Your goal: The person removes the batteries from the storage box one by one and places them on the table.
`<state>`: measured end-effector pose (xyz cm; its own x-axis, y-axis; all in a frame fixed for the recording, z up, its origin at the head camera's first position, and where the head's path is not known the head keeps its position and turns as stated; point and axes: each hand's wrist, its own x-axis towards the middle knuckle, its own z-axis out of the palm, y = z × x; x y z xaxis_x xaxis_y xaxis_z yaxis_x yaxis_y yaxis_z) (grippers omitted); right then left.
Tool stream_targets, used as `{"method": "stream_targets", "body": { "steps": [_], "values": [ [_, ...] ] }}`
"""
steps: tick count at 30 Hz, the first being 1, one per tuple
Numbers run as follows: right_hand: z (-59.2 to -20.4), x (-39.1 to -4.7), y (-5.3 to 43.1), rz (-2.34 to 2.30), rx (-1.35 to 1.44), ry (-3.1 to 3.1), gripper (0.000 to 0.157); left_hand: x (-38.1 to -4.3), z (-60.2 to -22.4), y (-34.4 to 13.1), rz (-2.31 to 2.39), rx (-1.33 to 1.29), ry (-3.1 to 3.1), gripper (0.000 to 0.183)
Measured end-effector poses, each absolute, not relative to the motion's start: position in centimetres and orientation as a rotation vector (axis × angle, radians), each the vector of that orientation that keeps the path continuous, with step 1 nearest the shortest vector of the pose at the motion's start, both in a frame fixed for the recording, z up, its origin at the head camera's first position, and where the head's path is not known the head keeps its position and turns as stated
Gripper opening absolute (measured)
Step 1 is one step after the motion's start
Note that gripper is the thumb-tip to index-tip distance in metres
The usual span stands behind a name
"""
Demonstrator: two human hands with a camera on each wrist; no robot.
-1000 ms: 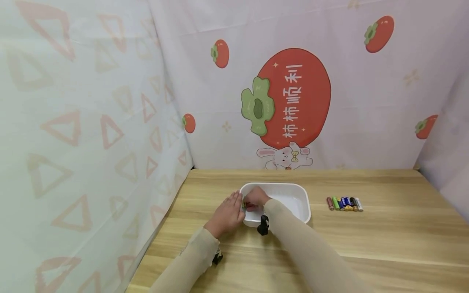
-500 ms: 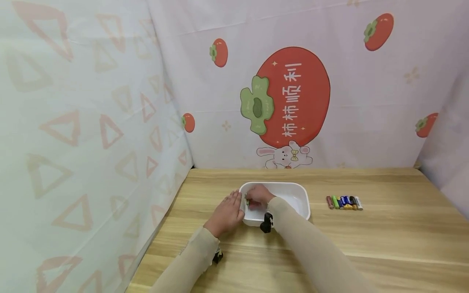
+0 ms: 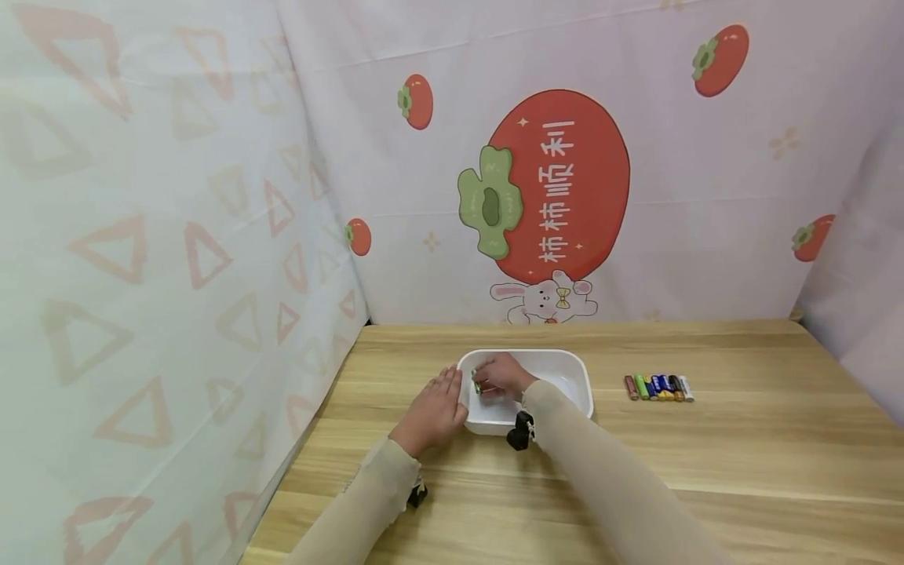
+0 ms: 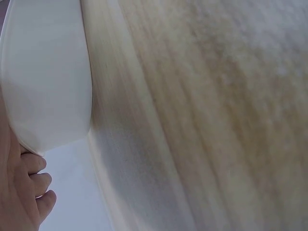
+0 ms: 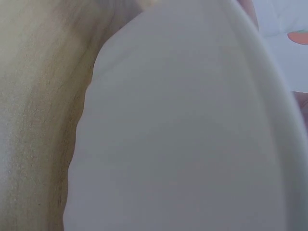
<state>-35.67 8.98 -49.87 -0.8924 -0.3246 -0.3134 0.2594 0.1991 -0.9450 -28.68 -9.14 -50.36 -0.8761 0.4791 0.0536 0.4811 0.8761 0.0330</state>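
Observation:
A white rectangular tray (image 3: 487,428) sits on the wooden table. My left hand (image 3: 434,410) lies along the outside of its left end, fingers straight and touching the wall. Those fingers show beside the tray wall in the left wrist view, at the lower left. Inside the tray, near the left end, my right hand (image 3: 504,372) pinches a small green battery (image 3: 477,385) with its fingers. Part of the battery is hidden behind those fingers. In the right wrist view the tray's outer wall (image 5: 178,125) fills most of the picture and hides nearly all of the hand.
To the right of the tray, several batteries (image 3: 659,388) of different colours lie side by side in a row on the table (image 3: 749,447). A patterned cloth (image 3: 417,282) hangs behind the table, and another (image 3: 176,314) borders its left side.
My right hand has drawn slightly right, away from the tray's left end, and the green battery shows more clearly in its fingers. My left hand stays against the tray.

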Motion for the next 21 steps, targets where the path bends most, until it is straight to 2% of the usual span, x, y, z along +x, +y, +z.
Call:
{"method": "stream_targets", "body": {
  "steps": [21],
  "values": [
    [-48.6,-34.5,12.0,-1.735,-0.051,2.062,0.029,-28.5,-49.9,-9.0,-0.078,-0.744,-3.036,0.063]
  ]
}}
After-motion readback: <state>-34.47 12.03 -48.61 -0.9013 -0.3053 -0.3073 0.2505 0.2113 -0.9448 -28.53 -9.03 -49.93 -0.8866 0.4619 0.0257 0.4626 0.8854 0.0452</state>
